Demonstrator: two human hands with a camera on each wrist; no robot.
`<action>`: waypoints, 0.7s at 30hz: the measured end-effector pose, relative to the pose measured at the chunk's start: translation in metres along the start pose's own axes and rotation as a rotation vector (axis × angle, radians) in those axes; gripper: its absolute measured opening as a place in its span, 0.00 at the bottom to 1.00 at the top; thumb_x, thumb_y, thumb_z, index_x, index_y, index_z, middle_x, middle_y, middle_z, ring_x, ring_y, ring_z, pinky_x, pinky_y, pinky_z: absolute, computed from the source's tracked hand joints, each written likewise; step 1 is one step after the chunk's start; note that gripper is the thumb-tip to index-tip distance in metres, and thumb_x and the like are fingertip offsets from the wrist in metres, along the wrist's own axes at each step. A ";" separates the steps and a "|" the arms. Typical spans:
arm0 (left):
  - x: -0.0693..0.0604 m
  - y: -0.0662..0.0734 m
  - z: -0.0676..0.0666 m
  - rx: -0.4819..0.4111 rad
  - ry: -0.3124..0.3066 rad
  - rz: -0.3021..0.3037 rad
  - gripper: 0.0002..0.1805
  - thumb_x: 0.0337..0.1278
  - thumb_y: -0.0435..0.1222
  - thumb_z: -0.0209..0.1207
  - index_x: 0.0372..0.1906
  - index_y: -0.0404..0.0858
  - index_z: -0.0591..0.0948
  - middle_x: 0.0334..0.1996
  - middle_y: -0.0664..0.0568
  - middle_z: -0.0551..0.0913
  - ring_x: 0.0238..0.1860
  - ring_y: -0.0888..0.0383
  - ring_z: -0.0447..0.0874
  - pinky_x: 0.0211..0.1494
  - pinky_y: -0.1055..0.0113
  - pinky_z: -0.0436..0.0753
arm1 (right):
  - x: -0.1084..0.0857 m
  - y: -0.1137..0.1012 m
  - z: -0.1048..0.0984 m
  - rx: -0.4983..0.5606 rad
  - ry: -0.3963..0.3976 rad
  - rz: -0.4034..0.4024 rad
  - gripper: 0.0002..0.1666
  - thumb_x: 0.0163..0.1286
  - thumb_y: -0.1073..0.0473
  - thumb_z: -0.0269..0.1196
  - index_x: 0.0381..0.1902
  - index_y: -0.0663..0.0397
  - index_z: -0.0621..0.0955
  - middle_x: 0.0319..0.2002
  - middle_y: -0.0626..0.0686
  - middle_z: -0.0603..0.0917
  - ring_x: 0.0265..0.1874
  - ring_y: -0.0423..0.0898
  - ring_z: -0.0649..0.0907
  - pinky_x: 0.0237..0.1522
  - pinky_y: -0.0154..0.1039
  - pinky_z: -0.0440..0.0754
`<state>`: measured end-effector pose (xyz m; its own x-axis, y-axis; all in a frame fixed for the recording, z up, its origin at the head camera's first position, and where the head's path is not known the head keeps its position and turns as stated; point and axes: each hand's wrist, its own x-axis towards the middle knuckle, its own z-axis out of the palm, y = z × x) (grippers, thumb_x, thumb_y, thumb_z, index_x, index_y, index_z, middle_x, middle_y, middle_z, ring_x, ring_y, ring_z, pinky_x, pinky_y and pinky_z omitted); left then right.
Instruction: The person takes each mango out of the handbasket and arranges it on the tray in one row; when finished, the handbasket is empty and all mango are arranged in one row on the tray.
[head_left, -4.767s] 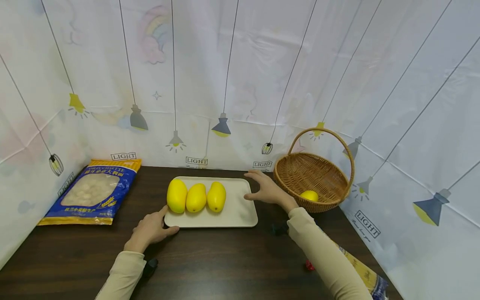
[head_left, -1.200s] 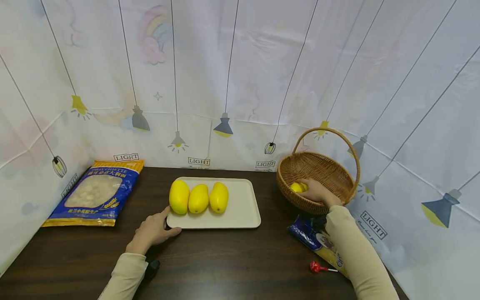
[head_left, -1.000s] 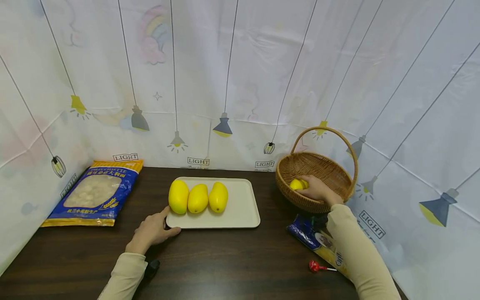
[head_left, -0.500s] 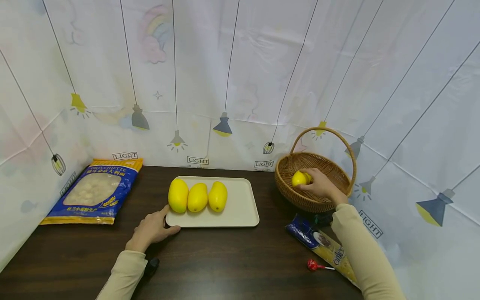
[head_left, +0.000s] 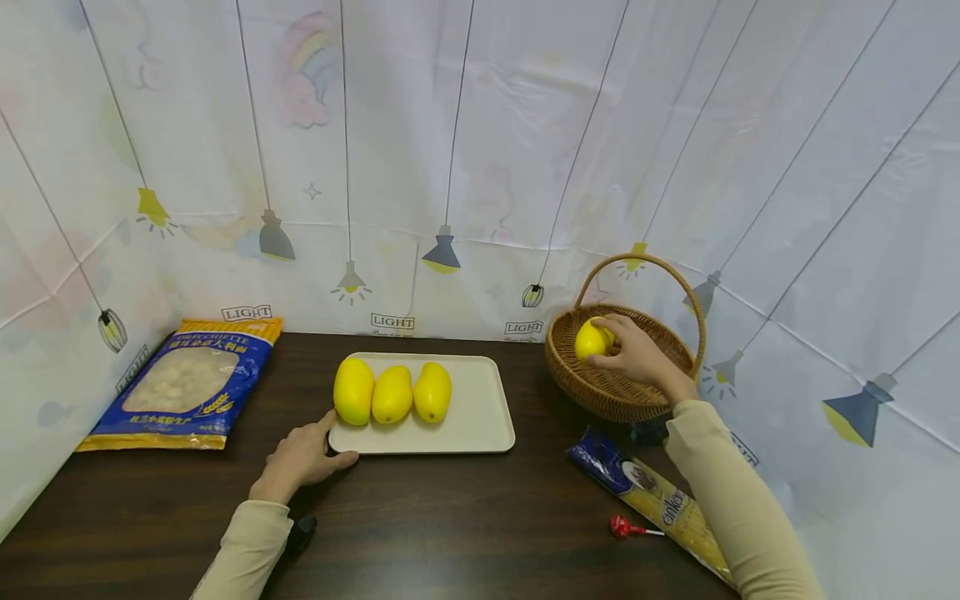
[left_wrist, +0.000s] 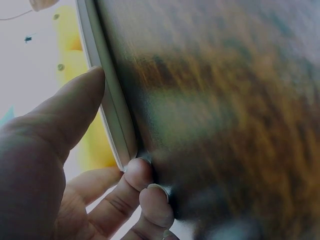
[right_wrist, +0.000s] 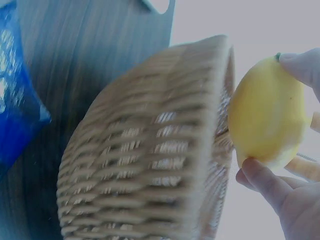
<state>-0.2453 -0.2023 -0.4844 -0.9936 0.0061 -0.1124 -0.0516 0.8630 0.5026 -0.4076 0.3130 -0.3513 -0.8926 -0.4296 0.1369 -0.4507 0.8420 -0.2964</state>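
Note:
My left hand [head_left: 302, 457] grips the near left corner of the cream rectangular tray [head_left: 483, 408], its thumb along the near side. In the left wrist view, the thumb lies on the tray's rim and curled fingertips [left_wrist: 138, 172] touch the corner. Three yellow mangoes [head_left: 392, 395] lie side by side on the tray's left part. Another yellow mango [head_left: 591, 340] is held by my right hand [head_left: 637, 354] over the wicker basket [head_left: 600, 402]. The right wrist view shows fingers and thumb pinching this mango [right_wrist: 267, 112] by its ends, beside the basket's rim.
A blue and yellow orecchiette bag [head_left: 183, 383] lies at the back left. A long pasta packet [head_left: 652, 500] lies partly under my right forearm, with a red lollipop [head_left: 621, 526] beside it. The basket's handle [head_left: 652, 260] arches above its opening. A patterned curtain stands behind.
My right hand left the tray's right side, reached into the basket and took hold of a mango. It has since raised the mango to about rim height. My left hand stays at the tray.

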 end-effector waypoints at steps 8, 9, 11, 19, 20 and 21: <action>0.001 -0.001 0.000 0.004 0.000 0.000 0.52 0.56 0.59 0.66 0.79 0.40 0.57 0.68 0.30 0.71 0.61 0.25 0.74 0.52 0.26 0.75 | 0.001 -0.038 -0.001 0.086 0.026 -0.089 0.43 0.66 0.54 0.69 0.74 0.60 0.66 0.76 0.68 0.57 0.67 0.68 0.70 0.59 0.59 0.82; 0.001 -0.001 0.000 0.005 0.001 0.002 0.53 0.56 0.59 0.66 0.79 0.40 0.57 0.68 0.30 0.71 0.61 0.25 0.74 0.52 0.26 0.75 | 0.001 -0.043 0.000 0.095 0.026 -0.099 0.43 0.66 0.55 0.70 0.74 0.60 0.66 0.76 0.68 0.57 0.67 0.67 0.70 0.58 0.58 0.82; 0.001 -0.001 0.001 0.005 -0.002 0.002 0.53 0.56 0.59 0.66 0.79 0.40 0.57 0.69 0.30 0.71 0.62 0.25 0.74 0.52 0.26 0.75 | 0.001 -0.051 0.001 0.107 0.027 -0.120 0.44 0.65 0.55 0.71 0.74 0.60 0.66 0.76 0.67 0.57 0.66 0.67 0.72 0.58 0.57 0.83; 0.002 -0.001 0.001 0.003 -0.003 0.002 0.52 0.56 0.59 0.66 0.79 0.40 0.57 0.68 0.30 0.72 0.61 0.26 0.75 0.51 0.27 0.76 | 0.011 -0.077 0.020 0.133 0.017 -0.225 0.42 0.62 0.57 0.72 0.71 0.60 0.70 0.73 0.65 0.62 0.63 0.64 0.75 0.56 0.56 0.84; 0.002 -0.001 0.001 0.004 -0.003 0.002 0.52 0.56 0.59 0.66 0.79 0.40 0.57 0.68 0.30 0.72 0.61 0.26 0.75 0.51 0.27 0.76 | 0.014 -0.080 0.024 0.126 0.010 -0.240 0.41 0.62 0.56 0.72 0.71 0.60 0.70 0.73 0.65 0.63 0.63 0.63 0.75 0.55 0.55 0.85; 0.002 -0.001 0.001 0.006 -0.002 0.001 0.52 0.56 0.59 0.66 0.79 0.40 0.57 0.68 0.30 0.72 0.60 0.26 0.75 0.51 0.27 0.76 | 0.016 -0.083 0.028 0.116 0.002 -0.244 0.41 0.62 0.55 0.72 0.70 0.58 0.71 0.73 0.65 0.63 0.63 0.62 0.75 0.56 0.55 0.84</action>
<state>-0.2471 -0.2026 -0.4856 -0.9935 0.0084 -0.1138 -0.0497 0.8659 0.4977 -0.3844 0.2271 -0.3509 -0.7581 -0.6140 0.2197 -0.6479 0.6707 -0.3610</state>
